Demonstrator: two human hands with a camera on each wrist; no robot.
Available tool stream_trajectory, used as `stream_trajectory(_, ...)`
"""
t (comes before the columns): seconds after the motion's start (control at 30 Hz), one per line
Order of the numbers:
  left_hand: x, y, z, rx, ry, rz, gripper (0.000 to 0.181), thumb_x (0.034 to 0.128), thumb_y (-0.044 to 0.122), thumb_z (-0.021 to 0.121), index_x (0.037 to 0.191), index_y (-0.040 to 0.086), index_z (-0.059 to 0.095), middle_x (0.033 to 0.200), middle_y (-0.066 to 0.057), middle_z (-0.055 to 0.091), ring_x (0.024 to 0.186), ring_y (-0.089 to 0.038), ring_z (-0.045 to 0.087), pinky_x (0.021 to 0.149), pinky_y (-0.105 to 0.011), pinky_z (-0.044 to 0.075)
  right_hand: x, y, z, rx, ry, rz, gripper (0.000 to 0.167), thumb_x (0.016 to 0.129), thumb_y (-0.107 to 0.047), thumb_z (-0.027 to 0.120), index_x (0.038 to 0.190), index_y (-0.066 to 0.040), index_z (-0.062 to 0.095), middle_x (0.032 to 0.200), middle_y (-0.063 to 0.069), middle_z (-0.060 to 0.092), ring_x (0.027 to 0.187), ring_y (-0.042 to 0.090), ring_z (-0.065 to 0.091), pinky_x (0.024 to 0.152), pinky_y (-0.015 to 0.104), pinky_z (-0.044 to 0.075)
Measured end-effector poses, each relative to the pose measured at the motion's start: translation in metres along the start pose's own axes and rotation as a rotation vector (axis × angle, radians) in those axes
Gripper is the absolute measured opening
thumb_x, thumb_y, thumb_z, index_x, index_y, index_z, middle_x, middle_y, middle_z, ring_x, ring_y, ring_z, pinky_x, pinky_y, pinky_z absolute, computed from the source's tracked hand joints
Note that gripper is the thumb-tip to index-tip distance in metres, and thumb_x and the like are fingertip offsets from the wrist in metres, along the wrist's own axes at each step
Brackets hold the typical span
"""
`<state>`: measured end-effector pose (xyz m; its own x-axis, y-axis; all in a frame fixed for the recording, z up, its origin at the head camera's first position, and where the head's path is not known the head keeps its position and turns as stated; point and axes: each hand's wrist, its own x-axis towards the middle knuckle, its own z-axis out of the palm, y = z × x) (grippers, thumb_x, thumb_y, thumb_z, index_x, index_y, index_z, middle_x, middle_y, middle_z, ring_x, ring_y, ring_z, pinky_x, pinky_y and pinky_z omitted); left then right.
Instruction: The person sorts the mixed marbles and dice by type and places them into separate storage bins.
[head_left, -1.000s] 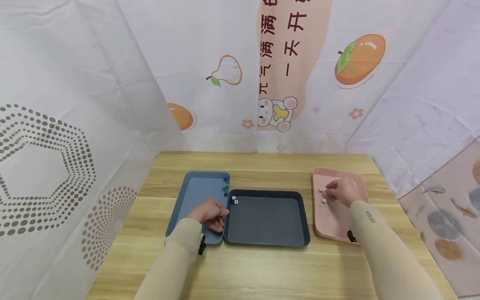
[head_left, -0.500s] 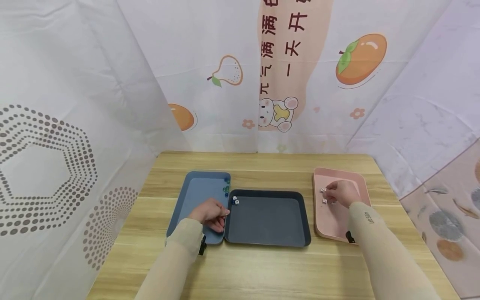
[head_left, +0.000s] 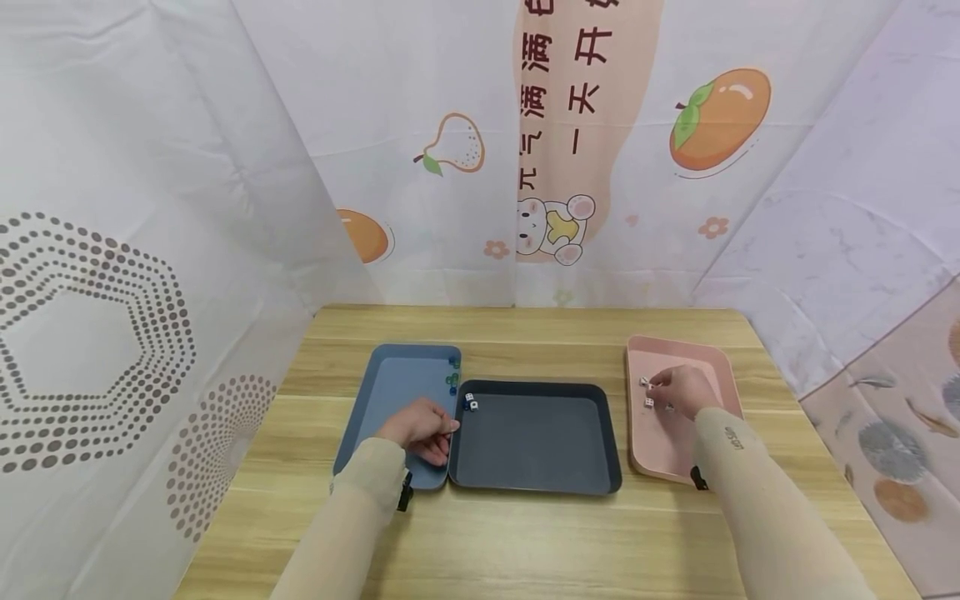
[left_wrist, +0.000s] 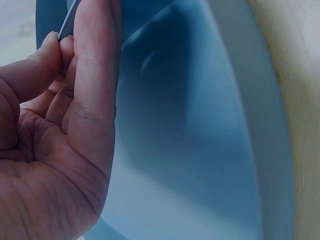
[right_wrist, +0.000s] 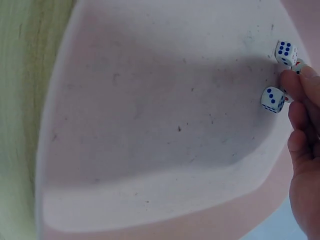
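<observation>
My left hand (head_left: 422, 428) reaches over the blue tray (head_left: 360, 417) and pinches the near-left rim of the dark grey tray (head_left: 536, 489); in the left wrist view, a thin grey edge shows between thumb and fingers. Over the pink tray (head_left: 663, 462), my right hand (head_left: 684, 389) pinches a white die (right_wrist: 299, 65) with a red pip, partly covered by the fingertips. Close around these fingers lie more white dice with blue pips, including one die (right_wrist: 272, 99) and another die (right_wrist: 286, 53). The palm hides part of the group in the head view.
Two white dice (head_left: 472, 403) sit with a blue piece in the dark tray's far-left corner. Small blue and green pieces (head_left: 453, 378) line the blue tray's right side. All trays stand on a wooden table (head_left: 540, 542), with printed cloth (head_left: 420, 275) hanging behind.
My right hand has shifted very slightly over the dice, its fingertips staying among them. The left hand keeps its hold on the rim, and the trays stay put.
</observation>
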<state>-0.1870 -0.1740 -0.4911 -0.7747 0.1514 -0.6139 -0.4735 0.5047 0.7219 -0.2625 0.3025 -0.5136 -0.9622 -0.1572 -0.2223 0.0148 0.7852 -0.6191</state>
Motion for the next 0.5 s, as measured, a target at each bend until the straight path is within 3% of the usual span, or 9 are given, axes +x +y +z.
stream_trajectory(0.33,0.0016,-0.001,-0.0007,0.004,-0.001,-0.002,0.032,0.1035,0.017,0.062,0.079,-0.003,0.066,0.068,-0.013,0.066,0.053,-0.019,0.068,0.058,-0.037,0.064,0.0001,0.0016,-0.0014,-0.02,0.013,0.024,0.027,0.093,-0.009,0.071,0.113,0.009,0.072,0.099,0.021,0.074,0.076,0.018,0.068,0.062,0.029,0.055)
stream_trajectory(0.5,0.0022,-0.0015,-0.0009,0.005,-0.003,-0.003,0.032,0.1034,0.017,0.062,0.079,-0.003,0.066,0.069,-0.013,0.066,0.053,-0.02,0.068,0.058,-0.037,0.064,0.0021,-0.0012,-0.0011,-0.006,0.064,0.001,0.026,0.096,-0.01,0.065,0.115,0.006,0.072,0.109,0.023,0.073,0.08,0.019,0.068,0.064,0.028,0.055)
